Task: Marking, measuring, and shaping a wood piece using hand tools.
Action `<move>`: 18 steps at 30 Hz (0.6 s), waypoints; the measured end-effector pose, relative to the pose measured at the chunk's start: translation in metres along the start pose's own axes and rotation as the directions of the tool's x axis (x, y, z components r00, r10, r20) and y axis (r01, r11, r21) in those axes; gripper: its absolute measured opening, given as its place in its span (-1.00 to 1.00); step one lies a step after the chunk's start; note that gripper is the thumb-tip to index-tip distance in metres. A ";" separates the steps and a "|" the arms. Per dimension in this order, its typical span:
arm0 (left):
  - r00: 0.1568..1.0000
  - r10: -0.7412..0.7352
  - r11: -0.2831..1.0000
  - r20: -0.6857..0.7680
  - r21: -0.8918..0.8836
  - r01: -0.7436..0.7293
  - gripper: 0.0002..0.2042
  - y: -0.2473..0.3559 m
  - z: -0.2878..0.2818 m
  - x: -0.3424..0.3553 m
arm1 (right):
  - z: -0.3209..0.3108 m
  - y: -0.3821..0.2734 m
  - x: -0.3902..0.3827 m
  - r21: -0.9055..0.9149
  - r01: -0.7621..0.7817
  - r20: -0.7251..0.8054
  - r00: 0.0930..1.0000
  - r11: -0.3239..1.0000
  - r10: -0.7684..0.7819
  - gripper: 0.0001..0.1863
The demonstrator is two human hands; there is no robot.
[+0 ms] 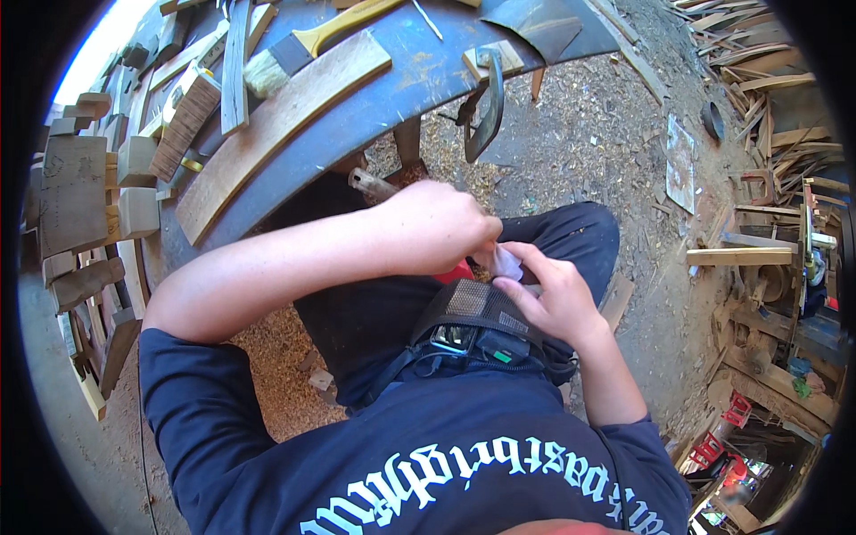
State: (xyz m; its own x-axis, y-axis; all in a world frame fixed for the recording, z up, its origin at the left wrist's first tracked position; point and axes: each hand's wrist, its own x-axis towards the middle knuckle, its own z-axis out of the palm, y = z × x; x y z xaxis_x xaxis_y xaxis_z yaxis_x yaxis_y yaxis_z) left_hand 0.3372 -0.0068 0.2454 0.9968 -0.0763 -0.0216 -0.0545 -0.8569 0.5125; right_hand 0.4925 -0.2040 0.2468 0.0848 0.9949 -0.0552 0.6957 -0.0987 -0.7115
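Above my lap, my left hand (432,227) has its fingers curled on a small, crumpled pale lilac item (503,263), too small to tell whether cloth or plastic. My right hand (553,294) pinches the same item from the right with thumb and forefinger. A red object (453,275) shows partly behind my left hand. Just below both hands sits a mesh-topped waist pouch (468,312) with a small electronic device (453,337) in it. Left of my left hand, a pale cylindrical piece (370,183) protrudes near the bench, partly hidden.
Ahead, a blue-grey bench (410,53) holds boards (285,134), a brush (303,49) and a metal clamp (481,107) at its edge. Cut wood blocks (76,196) crowd the left. Timber offcuts (758,80) and a wooden rack (758,312) line the right. Shavings (272,383) cover the ground.
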 end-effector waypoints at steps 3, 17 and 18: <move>1.000 0.029 1.000 0.012 -0.004 -0.028 -0.83 0.006 0.000 -0.002 | 0.001 -0.008 0.003 -0.026 -0.007 0.073 0.997 1.000 0.008 -0.52; 0.999 0.015 0.999 -0.040 0.032 -0.013 -0.78 -0.011 -0.026 0.003 | -0.011 0.005 -0.003 0.084 -0.140 0.076 0.988 0.987 0.133 -0.71; 0.993 0.085 0.996 -0.081 0.013 -0.084 -0.78 -0.010 -0.023 0.004 | -0.011 0.003 -0.001 0.082 -0.138 0.078 0.988 0.987 0.132 -0.71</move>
State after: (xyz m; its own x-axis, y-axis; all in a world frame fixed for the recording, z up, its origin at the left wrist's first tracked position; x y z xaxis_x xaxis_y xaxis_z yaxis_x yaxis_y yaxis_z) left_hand 0.3435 0.0135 0.2597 0.9900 -0.1072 0.0912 -0.1386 -0.8541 0.5013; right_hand 0.5021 -0.2057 0.2525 0.1196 0.9718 -0.2032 0.6168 -0.2331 -0.7518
